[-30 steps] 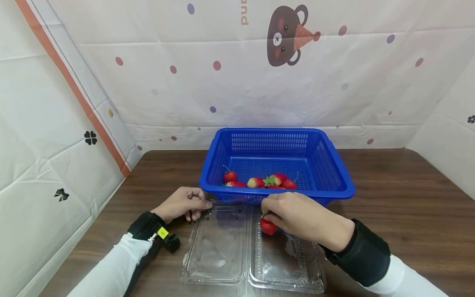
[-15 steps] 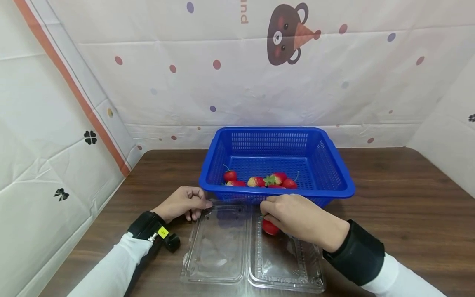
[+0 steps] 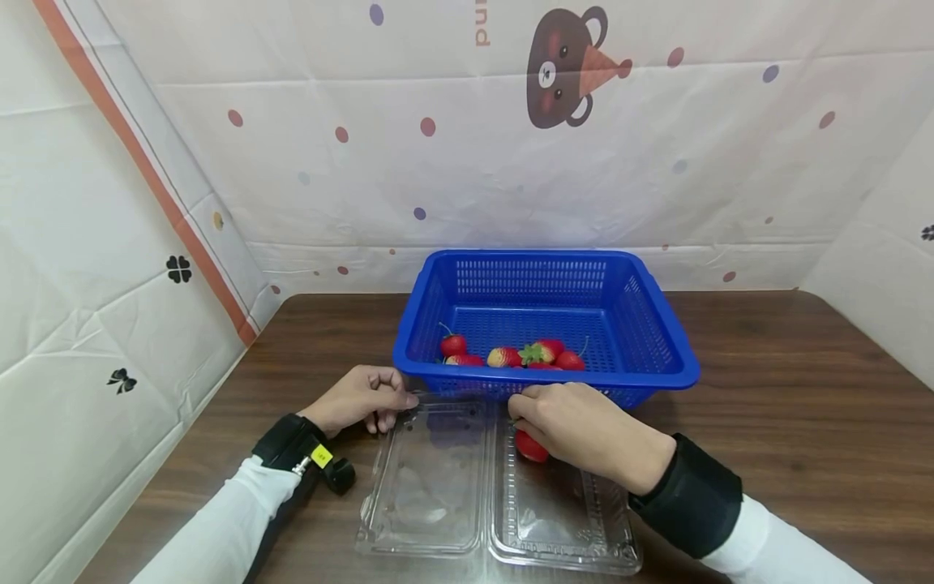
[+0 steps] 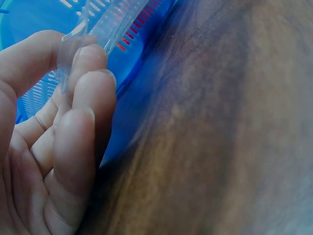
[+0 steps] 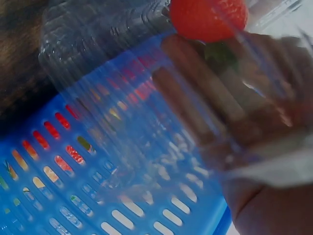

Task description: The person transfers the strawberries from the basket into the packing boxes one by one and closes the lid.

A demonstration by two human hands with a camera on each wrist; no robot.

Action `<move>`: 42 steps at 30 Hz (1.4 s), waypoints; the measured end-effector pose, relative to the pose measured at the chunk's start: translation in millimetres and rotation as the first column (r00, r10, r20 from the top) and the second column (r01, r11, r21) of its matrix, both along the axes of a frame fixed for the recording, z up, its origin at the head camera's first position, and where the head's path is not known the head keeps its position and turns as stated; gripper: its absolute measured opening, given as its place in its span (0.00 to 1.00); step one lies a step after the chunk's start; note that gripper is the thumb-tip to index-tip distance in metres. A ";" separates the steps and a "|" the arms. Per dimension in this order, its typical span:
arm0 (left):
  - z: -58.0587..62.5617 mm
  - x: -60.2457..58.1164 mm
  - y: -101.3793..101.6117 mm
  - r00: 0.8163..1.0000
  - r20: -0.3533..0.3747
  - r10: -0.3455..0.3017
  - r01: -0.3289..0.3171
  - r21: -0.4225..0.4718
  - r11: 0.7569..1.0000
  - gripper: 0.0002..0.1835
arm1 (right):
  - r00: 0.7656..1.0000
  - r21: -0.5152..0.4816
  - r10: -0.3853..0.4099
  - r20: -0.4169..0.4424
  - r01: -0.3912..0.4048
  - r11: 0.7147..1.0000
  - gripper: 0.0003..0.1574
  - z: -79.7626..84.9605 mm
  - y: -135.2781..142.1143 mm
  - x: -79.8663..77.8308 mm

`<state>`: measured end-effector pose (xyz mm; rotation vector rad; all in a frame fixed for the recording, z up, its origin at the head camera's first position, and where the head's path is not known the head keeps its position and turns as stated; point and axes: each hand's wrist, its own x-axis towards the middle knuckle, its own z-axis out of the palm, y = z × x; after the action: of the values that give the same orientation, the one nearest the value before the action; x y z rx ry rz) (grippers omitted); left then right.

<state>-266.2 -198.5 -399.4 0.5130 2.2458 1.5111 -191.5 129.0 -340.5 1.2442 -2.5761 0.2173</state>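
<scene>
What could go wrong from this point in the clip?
The strawberry could slip or bruise in the grip of the right hand. The clear container might slide if the left hand, pinching its far edge, lets go. On leaving, the right hand may knock the clear container, whose plastic shows in front of it in the right wrist view.

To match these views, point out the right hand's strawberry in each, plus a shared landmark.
Head: strawberry below centre, slightly right.
Left wrist: not in it.
Right wrist: strawberry at the top edge, right of centre.
Shared landmark: blue basket, in all three.
</scene>
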 end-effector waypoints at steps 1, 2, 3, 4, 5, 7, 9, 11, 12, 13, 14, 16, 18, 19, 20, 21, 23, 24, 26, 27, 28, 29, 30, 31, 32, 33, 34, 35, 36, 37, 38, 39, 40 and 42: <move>-0.2 -0.1 0.1 1.000 0.000 0.000 0.000 0.000 1.000 0.17 | 1.000 0.003 -0.004 -0.009 0.005 1.000 0.10 -0.9 -0.2 -0.1; -0.3 -0.1 0.1 1.000 0.000 0.001 -0.001 0.000 1.000 0.17 | 1.000 0.005 -0.008 -0.015 0.008 1.000 0.10 -1.5 -0.6 -0.2; -0.4 -0.3 0.1 1.000 -0.001 0.000 0.000 -0.001 1.000 0.18 | 1.000 0.006 -0.011 -0.019 0.011 1.000 0.09 -2.0 -0.8 -0.2; -0.4 -0.3 0.0 1.000 -0.001 0.000 0.000 -0.001 1.000 0.18 | 1.000 0.006 -0.014 -0.020 0.014 1.000 0.09 -2.3 -1.1 -0.1; -0.5 -0.2 -0.1 1.000 -0.001 -0.001 0.001 -0.002 1.000 0.18 | 1.000 0.006 -0.015 -0.015 0.015 1.000 0.09 -2.6 -1.5 0.0; -0.7 -0.1 -0.5 1.000 0.000 -0.003 0.003 -0.003 1.000 0.18 | 1.000 0.007 -0.018 -0.004 0.019 1.000 0.08 -3.0 -2.0 0.4; -1.0 0.3 -1.0 1.000 0.003 -0.003 0.003 -0.004 1.000 0.18 | 1.000 0.009 -0.020 0.009 0.020 1.000 0.08 -3.1 -2.4 0.6; -1.1 0.7 -1.3 1.000 0.006 -0.003 0.003 -0.005 1.000 0.18 | 1.000 0.007 -0.020 0.012 0.020 1.000 0.08 -3.3 -2.7 0.8; -1.2 0.8 -1.5 1.000 0.008 -0.003 0.003 -0.004 1.000 0.18 | 1.000 0.007 -0.020 0.010 0.020 1.000 0.08 -3.1 -2.8 0.9; -1.3 0.9 -1.6 1.000 0.009 -0.003 0.003 -0.004 1.000 0.18 | 1.000 0.007 -0.019 0.010 0.019 1.000 0.08 -2.8 -2.8 1.1; -1.4 1.0 -1.7 1.000 0.009 -0.004 0.004 -0.003 1.000 0.18 | 1.000 0.007 -0.018 0.012 0.018 1.000 0.08 -2.2 -2.9 1.5; -1.3 0.9 -1.9 1.000 0.010 -0.007 0.007 -0.001 1.000 0.18 | 1.000 0.006 -0.018 0.020 0.018 1.000 0.09 -0.2 -2.8 2.8; -1.4 0.6 -2.1 1.000 0.012 -0.010 0.010 0.002 1.000 0.17 | 0.999 0.008 -0.018 0.035 0.018 1.000 0.09 3.1 -2.7 4.9; -1.4 0.4 -2.1 1.000 0.013 -0.011 0.011 0.003 1.000 0.17 | 0.999 0.006 -0.016 0.045 0.016 1.000 0.08 5.0 -2.5 6.0; -1.3 0.3 -2.2 1.000 0.014 -0.012 0.012 0.004 1.000 0.17 | 0.998 0.004 -0.013 0.054 0.013 1.000 0.09 7.0 -2.2 7.1; -1.3 0.0 -2.2 1.000 0.013 -0.013 0.013 0.004 1.000 0.17 | 0.998 0.000 -0.008 0.059 0.008 1.000 0.09 9.0 -1.9 8.1; -1.2 -0.3 -2.3 1.000 0.012 -0.013 0.013 0.007 1.000 0.17 | 0.997 -0.008 0.004 0.073 -0.003 1.000 0.08 13.0 -1.3 9.6; -1.1 -0.5 -2.2 1.000 0.010 -0.013 0.013 0.008 1.000 0.17 | 0.997 -0.012 0.008 0.080 -0.007 1.000 0.08 14.9 -1.1 10.1; -0.9 -0.6 -2.0 1.000 0.007 -0.011 0.011 0.009 1.000 0.17 | 0.995 -0.019 0.012 0.098 -0.010 1.000 0.08 18.4 -0.2 11.0; -0.8 -0.6 -1.9 1.000 0.007 -0.011 0.011 0.009 1.000 0.17 | 0.994 -0.023 0.013 0.107 -0.011 1.000 0.08 20.0 0.2 11.4; -0.7 -0.6 -1.9 1.000 0.007 -0.010 0.010 0.010 1.000 0.17 | 0.993 -0.027 0.013 0.116 -0.010 1.000 0.07 21.7 0.7 11.7; -0.7 -0.6 -1.8 1.000 0.007 -0.010 0.009 0.010 1.000 0.17 | 0.993 -0.029 0.013 0.118 -0.009 1.000 0.07 23.2 1.2 12.0; -0.6 -0.5 -1.6 1.000 0.007 -0.009 0.009 0.011 1.000 0.17 | 0.993 -0.035 0.013 0.120 -0.009 0.999 0.07 24.7 1.9 12.3; -0.5 -0.5 -1.6 1.000 0.006 -0.008 0.008 0.011 1.000 0.17 | 0.993 -0.042 0.017 0.120 -0.012 0.999 0.07 26.2 2.7 12.5; -0.5 -0.5 -1.6 1.000 0.003 -0.008 0.008 0.011 1.000 0.17 | 0.992 -0.049 0.022 0.121 -0.016 0.999 0.07 27.8 3.5 12.8; -0.6 -0.5 -1.6 1.000 0.002 -0.008 0.008 0.011 1.000 0.17 | 0.992 -0.056 0.023 0.120 -0.017 0.998 0.06 29.3 4.3 12.9; -0.7 -0.6 -1.6 1.000 0.000 -0.007 0.007 0.012 1.000 0.17 | 0.993 -0.060 0.021 0.117 -0.014 0.998 0.06 30.9 5.3 13.1; -0.8 -0.6 -1.6 1.000 -0.001 -0.007 0.007 0.011 1.000 0.17 | 0.993 -0.064 0.019 0.115 -0.011 0.998 0.06 32.5 6.4 13.1; -0.8 -0.7 -1.6 1.000 -0.003 -0.007 0.007 0.011 1.000 0.17 | 0.993 -0.069 0.016 0.117 -0.008 0.998 0.05 34.0 7.4 13.2; -1.0 -0.8 -1.6 1.000 -0.004 -0.008 0.008 0.011 1.000 0.17 | 0.993 -0.071 0.014 0.119 -0.006 0.997 0.05 35.6 8.6 13.3; -1.2 -1.0 -1.6 1.000 -0.004 -0.010 0.010 0.010 1.000 0.17 | 0.993 -0.073 0.009 0.119 0.000 0.997 0.05 37.1 9.8 13.4; -1.3 -1.1 -1.6 1.000 -0.003 -0.011 0.011 0.011 1.000 0.16 | 0.993 -0.075 0.005 0.119 0.004 0.997 0.05 38.6 10.9 13.4; -1.4 -1.3 -1.6 1.000 -0.003 -0.011 0.011 0.011 1.000 0.16 | 0.993 -0.078 0.004 0.117 0.006 0.997 0.06 40.0 11.9 13.4; -1.4 -1.5 -1.4 1.000 -0.002 -0.011 0.011 0.010 1.000 0.17 | 0.994 -0.089 0.010 0.109 0.000 0.996 0.07 42.2 13.7 13.3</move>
<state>-267.7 -199.8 -400.8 0.5297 2.2339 1.5182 -178.2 142.7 -298.3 1.2391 -2.6238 0.4075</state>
